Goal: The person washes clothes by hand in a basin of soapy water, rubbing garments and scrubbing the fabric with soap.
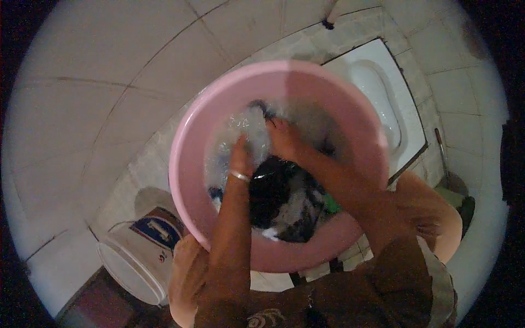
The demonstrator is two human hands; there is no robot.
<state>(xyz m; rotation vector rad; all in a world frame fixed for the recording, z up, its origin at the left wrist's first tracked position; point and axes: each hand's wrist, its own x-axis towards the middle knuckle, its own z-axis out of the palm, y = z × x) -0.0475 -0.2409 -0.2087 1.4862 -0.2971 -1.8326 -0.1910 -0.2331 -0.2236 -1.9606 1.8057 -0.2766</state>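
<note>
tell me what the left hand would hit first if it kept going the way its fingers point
The left hand points away from the person, into the foamy wet cloth in the pink basin. It would likely meet that cloth first, then the basin's far wall, though depth is hard to judge.

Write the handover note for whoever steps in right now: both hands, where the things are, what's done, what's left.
Left hand: in the pink basin, closed on wet cloth; bangle on the wrist.
Right hand: in the basin too, gripping the same cloth.
Dark clothes lie heaped in the basin's near side, in sudsy water.
White bucket stands on the floor at the left.
Done: clothes are soaking and soapy.
Left: probably scrubbing the rest, then rinsing; no rinsed pile is visible.
</note>
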